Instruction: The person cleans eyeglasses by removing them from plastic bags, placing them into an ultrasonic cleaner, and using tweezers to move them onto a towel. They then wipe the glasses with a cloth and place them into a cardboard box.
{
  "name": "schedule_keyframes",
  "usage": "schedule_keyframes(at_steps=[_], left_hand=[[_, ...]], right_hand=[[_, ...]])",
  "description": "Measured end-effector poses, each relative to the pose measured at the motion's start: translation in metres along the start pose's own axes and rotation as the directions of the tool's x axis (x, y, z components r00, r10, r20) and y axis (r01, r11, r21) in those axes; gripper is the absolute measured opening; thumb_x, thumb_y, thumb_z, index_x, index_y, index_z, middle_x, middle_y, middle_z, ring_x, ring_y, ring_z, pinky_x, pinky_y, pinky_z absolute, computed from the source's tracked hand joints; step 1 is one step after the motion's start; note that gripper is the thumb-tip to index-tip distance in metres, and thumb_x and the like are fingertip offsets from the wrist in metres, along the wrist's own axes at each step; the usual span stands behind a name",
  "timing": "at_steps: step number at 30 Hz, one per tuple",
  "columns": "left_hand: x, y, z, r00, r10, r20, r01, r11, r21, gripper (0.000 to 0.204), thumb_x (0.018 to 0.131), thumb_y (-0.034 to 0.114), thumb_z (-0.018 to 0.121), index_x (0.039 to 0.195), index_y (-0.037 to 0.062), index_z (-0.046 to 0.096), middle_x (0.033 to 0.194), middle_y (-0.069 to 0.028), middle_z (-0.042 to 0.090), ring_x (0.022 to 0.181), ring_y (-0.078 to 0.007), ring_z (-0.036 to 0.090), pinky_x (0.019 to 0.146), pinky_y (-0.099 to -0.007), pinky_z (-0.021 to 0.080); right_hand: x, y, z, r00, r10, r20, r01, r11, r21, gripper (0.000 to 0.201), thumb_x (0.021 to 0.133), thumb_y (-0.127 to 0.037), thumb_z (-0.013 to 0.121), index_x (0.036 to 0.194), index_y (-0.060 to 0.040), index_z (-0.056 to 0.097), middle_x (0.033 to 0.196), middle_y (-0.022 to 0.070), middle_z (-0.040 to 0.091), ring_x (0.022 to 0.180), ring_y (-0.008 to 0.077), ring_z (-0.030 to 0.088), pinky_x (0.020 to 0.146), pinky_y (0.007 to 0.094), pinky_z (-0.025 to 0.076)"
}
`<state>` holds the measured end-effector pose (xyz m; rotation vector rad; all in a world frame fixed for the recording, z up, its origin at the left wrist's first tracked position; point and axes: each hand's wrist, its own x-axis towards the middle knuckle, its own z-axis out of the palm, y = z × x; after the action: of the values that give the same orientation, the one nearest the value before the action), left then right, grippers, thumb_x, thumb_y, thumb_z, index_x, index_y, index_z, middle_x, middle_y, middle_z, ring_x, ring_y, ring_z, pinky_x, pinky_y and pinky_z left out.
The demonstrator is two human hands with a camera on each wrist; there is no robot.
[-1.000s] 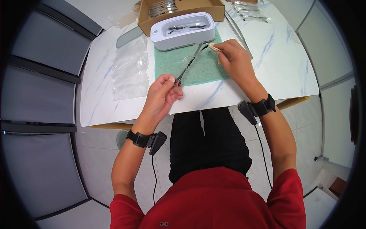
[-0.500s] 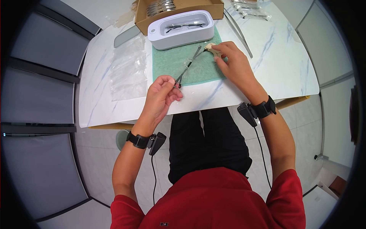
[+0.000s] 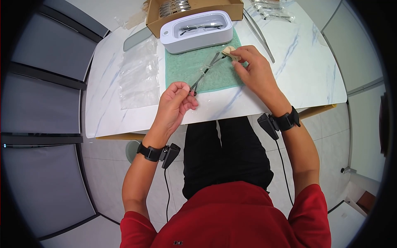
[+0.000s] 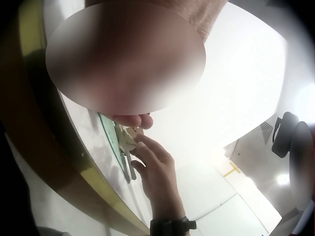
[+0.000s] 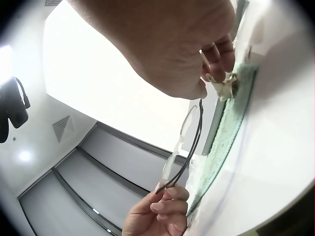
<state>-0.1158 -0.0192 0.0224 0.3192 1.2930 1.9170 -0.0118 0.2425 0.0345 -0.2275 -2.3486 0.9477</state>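
Observation:
In the head view, my left hand (image 3: pixel 178 103) pinches one end of a pair of dark-framed glasses (image 3: pixel 204 73), held slantwise above a green towel (image 3: pixel 180 68). A crumpled cream cloth (image 3: pixel 228 51) is pinched in my right hand (image 3: pixel 257 70), at the far end of the glasses. The right wrist view has the cloth (image 5: pixel 225 89) hanging from the right fingers, with the thin temples (image 5: pixel 196 142) running down to my left hand (image 5: pixel 160 214). Whether the cloth touches the glasses is hard to tell. Blur covers most of the left hand in the left wrist view.
Behind the towel stands a white cleaner (image 3: pixel 196 46) with glasses inside. A cardboard box (image 3: pixel 215 11) holding more glasses is behind it. Clear bags (image 3: pixel 140 78) and a grey case (image 3: pixel 137 39) lie left; wrapped items (image 3: pixel 275 11) and a grey strip (image 3: pixel 259 35) lie right.
My right fingers have shifted slightly down and spread a little, and more of the cream cloth shows. The glasses have turned slightly, while the left hand keeps its pinch.

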Motion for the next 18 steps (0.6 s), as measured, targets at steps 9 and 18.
schedule_keyframes(at_steps=[9, 18], left_hand=[[-0.0015, -0.0006, 0.0005, 1.0, 0.001, 0.002, -0.001, 1.0, 0.004, 0.012, 0.106, 0.015, 0.059, 0.11, 0.0037, 0.056, 0.097, -0.0096, 0.065, 0.077, -0.0179, 0.069, 0.07, -0.0304, 0.057], [-0.0034, 0.0003, 0.0062, 1.0, 0.005, -0.031, -0.005, 1.0, 0.013, 0.008, 0.106, 0.014, 0.059, 0.106, 0.0057, 0.058, 0.093, -0.0074, 0.065, 0.075, -0.0174, 0.067, 0.069, -0.0296, 0.055]], right_hand=[[-0.0036, -0.0004, -0.0018, 0.999, 0.043, 0.022, -0.044, 0.999, 0.021, 0.022, 0.091, -0.011, 0.07, 0.112, -0.0045, 0.073, 0.109, 0.0135, 0.068, 0.084, 0.0284, 0.07, 0.078, 0.0383, 0.057], [-0.0093, 0.0049, 0.0006, 0.999, 0.047, 0.019, -0.048, 0.997, 0.055, 0.02, 0.091, -0.011, 0.069, 0.109, -0.0021, 0.072, 0.109, 0.0136, 0.069, 0.08, 0.0281, 0.069, 0.076, 0.0383, 0.055]])
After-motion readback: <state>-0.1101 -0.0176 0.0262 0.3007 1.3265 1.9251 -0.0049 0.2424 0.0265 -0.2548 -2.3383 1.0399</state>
